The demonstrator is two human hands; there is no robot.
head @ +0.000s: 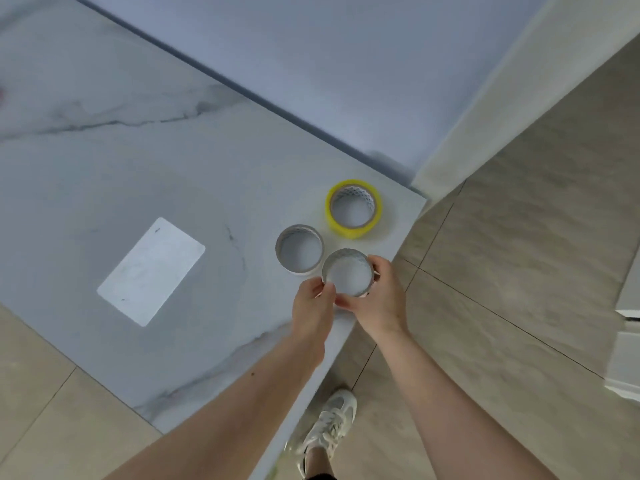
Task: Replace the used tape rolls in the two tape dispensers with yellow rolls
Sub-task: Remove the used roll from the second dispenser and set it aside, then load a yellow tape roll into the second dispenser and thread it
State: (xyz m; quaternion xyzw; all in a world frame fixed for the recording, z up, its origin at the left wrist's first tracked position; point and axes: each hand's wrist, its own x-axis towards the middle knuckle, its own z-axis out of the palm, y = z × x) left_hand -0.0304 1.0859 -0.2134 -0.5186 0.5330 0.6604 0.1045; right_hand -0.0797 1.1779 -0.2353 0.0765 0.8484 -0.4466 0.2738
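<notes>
Near the table's right corner, both hands hold one used, nearly bare tape core point(347, 257). My right hand point(377, 299) curls round its right and near side. My left hand point(313, 306) pinches its left rim with thumb and fingers. A second bare white core point(300, 230) lies flat on the table just to the left, touching or almost touching the held one. A yellow tape roll point(354, 227) lies flat beyond them, close to the corner. No tape dispenser is in view.
The white marble table point(138, 150) carries a white card point(151, 271) to the left. Its right edge runs close beside my right hand, with tiled floor point(519, 237) and my shoe point(332, 424) below. A wall stands behind the table.
</notes>
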